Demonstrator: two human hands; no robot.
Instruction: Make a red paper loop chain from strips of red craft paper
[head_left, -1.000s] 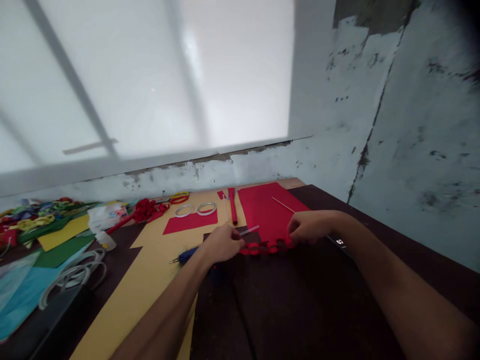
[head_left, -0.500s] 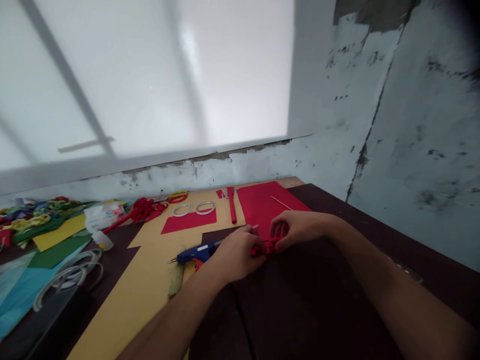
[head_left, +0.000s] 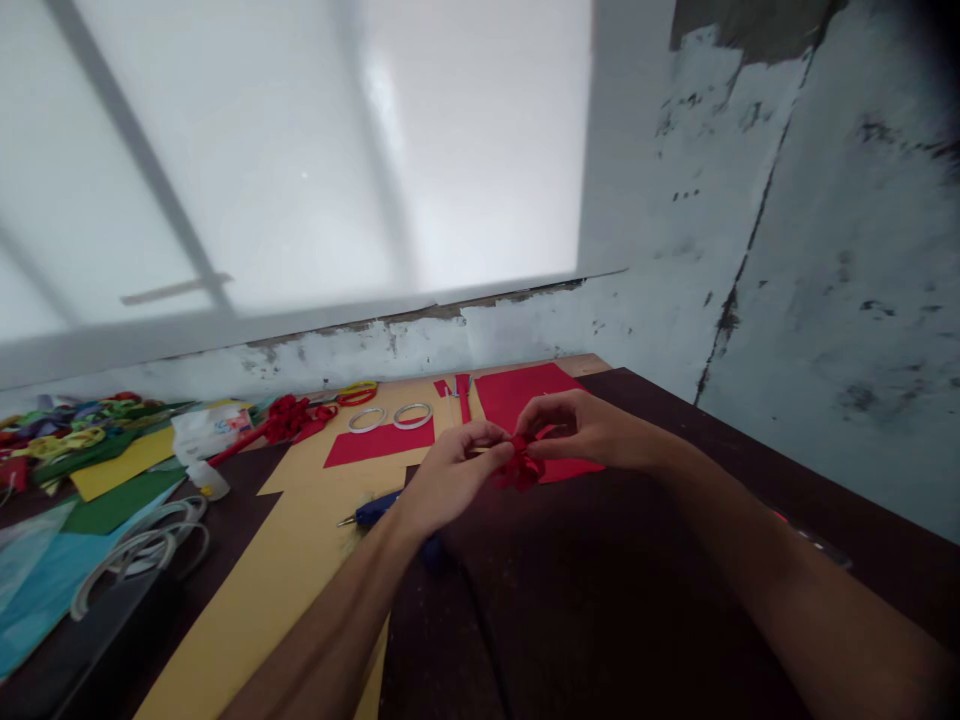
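My left hand (head_left: 448,476) and my right hand (head_left: 581,430) meet above the dark table (head_left: 622,600), both pinching a bunched red paper chain (head_left: 520,466) lifted off the surface. Behind the hands lies a red paper sheet (head_left: 517,392). A blue glue gun (head_left: 373,512) rests just under my left wrist, partly hidden by it.
A yellow sheet (head_left: 300,540) covers the table's middle left. On it lie a red paper piece (head_left: 379,443), two tape rings (head_left: 390,416), red strips (head_left: 463,392) and scissors (head_left: 355,393). At far left: coloured paper chains (head_left: 67,435), green and blue sheets, a glue bottle (head_left: 207,480). A peeling wall stands at right.
The red chain lay stretched out on the table between my hands. My hands came together, bunched it up and lifted it off the surface.
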